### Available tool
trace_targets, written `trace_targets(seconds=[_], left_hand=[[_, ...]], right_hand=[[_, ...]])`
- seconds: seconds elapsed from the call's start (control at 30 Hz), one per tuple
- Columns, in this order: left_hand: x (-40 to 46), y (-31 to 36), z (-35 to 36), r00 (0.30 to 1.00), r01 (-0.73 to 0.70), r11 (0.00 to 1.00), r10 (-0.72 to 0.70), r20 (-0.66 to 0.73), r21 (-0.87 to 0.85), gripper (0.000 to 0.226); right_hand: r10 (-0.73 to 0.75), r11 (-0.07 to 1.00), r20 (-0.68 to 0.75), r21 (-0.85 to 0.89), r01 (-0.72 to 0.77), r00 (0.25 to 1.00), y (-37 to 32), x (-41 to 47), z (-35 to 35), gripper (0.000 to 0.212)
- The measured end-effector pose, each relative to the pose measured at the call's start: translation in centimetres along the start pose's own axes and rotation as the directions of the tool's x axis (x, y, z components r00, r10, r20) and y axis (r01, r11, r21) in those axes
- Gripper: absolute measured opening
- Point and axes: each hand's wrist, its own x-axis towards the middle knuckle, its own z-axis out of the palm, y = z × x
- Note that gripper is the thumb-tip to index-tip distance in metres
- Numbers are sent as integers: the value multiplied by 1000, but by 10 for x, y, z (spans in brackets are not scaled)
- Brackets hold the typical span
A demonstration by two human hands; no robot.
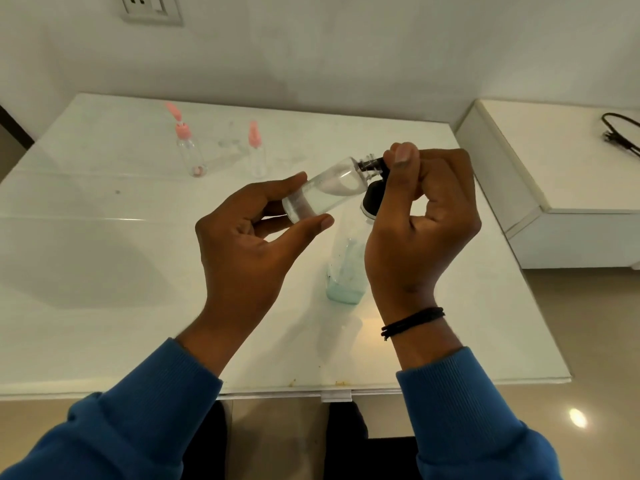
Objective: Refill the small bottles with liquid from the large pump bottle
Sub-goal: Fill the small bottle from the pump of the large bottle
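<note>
So the small clear bottle (pixel 323 190) was up in the air, tipped nearly sideways, its open neck right at the black nozzle of the large pump bottle (pixel 349 261). Some clear liquid sat inside it. The left hand (pixel 249 237) had its grip around the bottle's base, thumb on one side and fingers on the other. The right hand (pixel 420 220) was clenched around the black pump head (pixel 374 166), thumb on top. The pump bottle stood on the counter (pixel 104 254) just under that hand, with only a bit of pale bluish liquid left at the bottom.

No labels or brand names readable on any of them, all plain clear plastic.

Further back on the counter were two more small bottles with pink tops (pixel 188 147), standing near each other, one with its cap flipped open. The counter was glossy white, with a few small specks on it. Behind it was a white wall with a socket plate (pixel 150 8), and off to the right a white cabinet (pixel 554 174) with a black cable (pixel 620 133) on top. Blue sleeves (pixel 138 420), and a black band (pixel 412 322) on the right wrist.
</note>
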Motion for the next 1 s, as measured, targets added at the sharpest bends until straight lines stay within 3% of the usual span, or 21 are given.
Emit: trace_targets(seconds=[1.0], left_hand=[[1,3,-1,1000,17,1000,-17,5,-22,46]], right_hand=[[-32,999,30,-24,33,999,1,11,-4,28]])
